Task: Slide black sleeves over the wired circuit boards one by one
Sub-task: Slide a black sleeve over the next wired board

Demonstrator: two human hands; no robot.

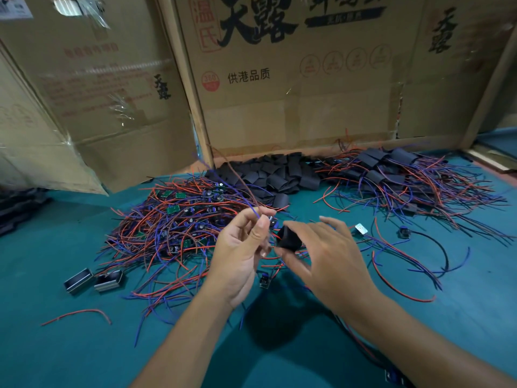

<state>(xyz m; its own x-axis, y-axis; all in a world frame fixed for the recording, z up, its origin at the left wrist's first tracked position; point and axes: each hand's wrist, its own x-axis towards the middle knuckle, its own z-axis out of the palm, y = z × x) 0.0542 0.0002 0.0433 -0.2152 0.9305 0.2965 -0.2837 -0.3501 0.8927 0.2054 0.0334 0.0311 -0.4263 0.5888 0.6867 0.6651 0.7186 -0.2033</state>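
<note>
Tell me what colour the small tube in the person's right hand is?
Black. The tube, pinched by the right hand, shows best in the head view, the only one.

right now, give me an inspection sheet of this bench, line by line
surface: teal mat, mostly covered at the back
job's things: bare boards pile centre-left; loose black sleeves heap by the cardboard; sleeved boards pile right
clutter: two small metal housings front left; stray red wire
grippers: left hand pinches blue and red leads; right hand grips one black sleeve
cables: red and blue leads tangled across both piles
surroundings: printed cardboard boxes standing behind
</note>
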